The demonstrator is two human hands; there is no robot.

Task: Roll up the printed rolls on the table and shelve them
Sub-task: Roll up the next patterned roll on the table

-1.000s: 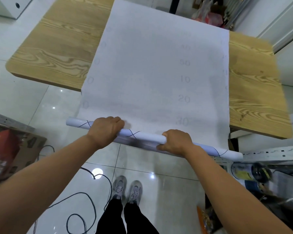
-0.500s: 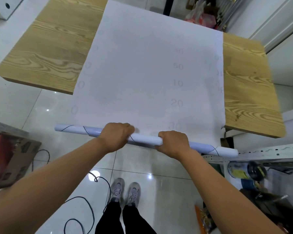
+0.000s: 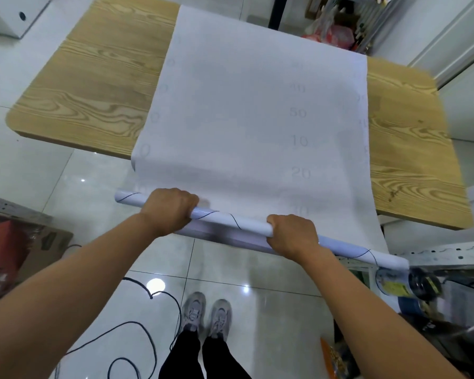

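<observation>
Partly wound into a slim tube, the printed roll [image 3: 238, 224] hung in the air just off the table's near edge, gripped by both hands. The left hand [image 3: 169, 210] was curled over the tube near its left end, fingers wrapped round it. The right hand [image 3: 293, 235] clamped it the same way farther right, and a bare stretch marked with thin dark lines lay between the two fists. A short length of tube stuck out beyond the left hand and a longer one beyond the right. Away from the knuckles, the unrolled sheet [image 3: 257, 119] rose from the tube and lay flat across the wooden table [image 3: 93, 86], with faint numbers showing on it. Below the grip stood grey shoes [image 3: 205, 315] on the pale tiled floor [image 3: 66, 187], and a black cable [image 3: 137, 329] looped beneath the left forearm. Just off the tube's right end ran a white perforated shelf rail [image 3: 435, 255]. A cardboard box [image 3: 47, 242] sat well out past the left hand.
</observation>
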